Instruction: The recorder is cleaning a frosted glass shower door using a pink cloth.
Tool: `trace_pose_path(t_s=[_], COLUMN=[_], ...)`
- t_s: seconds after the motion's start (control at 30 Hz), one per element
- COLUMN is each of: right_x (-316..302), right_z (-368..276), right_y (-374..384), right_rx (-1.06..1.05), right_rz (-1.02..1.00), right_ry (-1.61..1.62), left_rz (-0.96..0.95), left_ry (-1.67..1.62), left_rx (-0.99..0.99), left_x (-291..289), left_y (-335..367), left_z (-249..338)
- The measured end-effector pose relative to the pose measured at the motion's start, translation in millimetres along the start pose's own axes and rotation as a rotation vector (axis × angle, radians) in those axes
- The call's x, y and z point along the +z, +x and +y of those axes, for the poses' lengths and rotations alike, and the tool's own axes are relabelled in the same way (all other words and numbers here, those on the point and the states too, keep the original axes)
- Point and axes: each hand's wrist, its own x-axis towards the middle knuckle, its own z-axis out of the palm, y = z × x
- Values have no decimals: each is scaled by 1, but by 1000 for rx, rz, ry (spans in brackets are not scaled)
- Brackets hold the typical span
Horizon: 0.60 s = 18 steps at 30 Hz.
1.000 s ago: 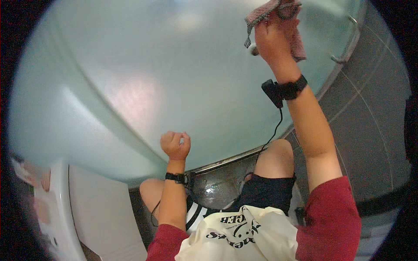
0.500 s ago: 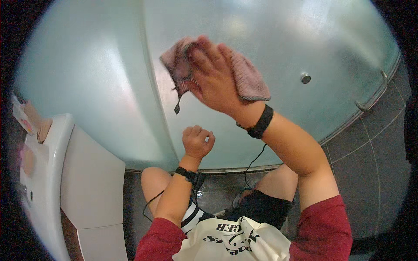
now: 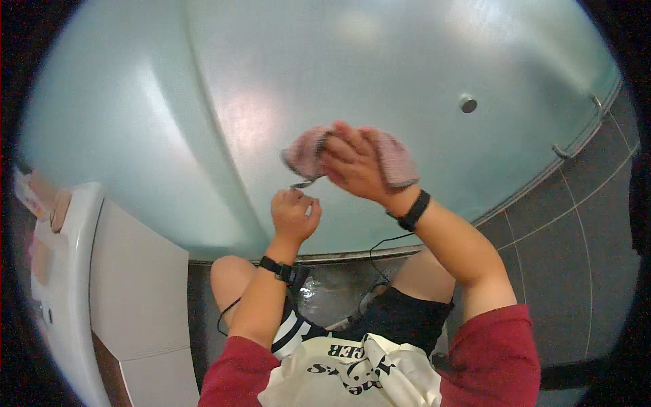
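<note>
My right hand (image 3: 352,165) presses a pink cloth (image 3: 395,154) with a dark edge against the frosted glass panel (image 3: 291,74). Its fingers lie over the cloth's middle, and folds stick out on both sides. A small dark hanging loop (image 3: 303,183) trails from the cloth's lower left. Just below that loop is my left hand (image 3: 295,216), its fingers curled in a loose fist with nothing visible in them. Both wrists wear black straps.
A round metal knob (image 3: 468,104) sits on the glass to the right, with a metal handle (image 3: 563,152) near its edge. At left stands a white washbasin (image 3: 80,271) over a pale cabinet (image 3: 139,271). Dark tiles (image 3: 549,271) lie at right. A thin black cable hangs below my right wrist.
My right hand has moved down the glass with the cloth, closer to my left hand. The left hand has shifted slightly left and stays curled. The view has shifted a little.
</note>
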Motion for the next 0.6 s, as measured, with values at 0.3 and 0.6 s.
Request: trace_pose_path(t_s=[0.3,0.6], right_x=[-24,-26], right_z=[140,255], right_y=[-214,-392], right_rx=[628,1316], right_rz=[155,475], right_ry=[-328,-111], left_rz=[55,43], left_ry=[46,175], left_rx=[63,172], left_x=[6,4], left_y=[-6,-21], left_z=[-3,-8])
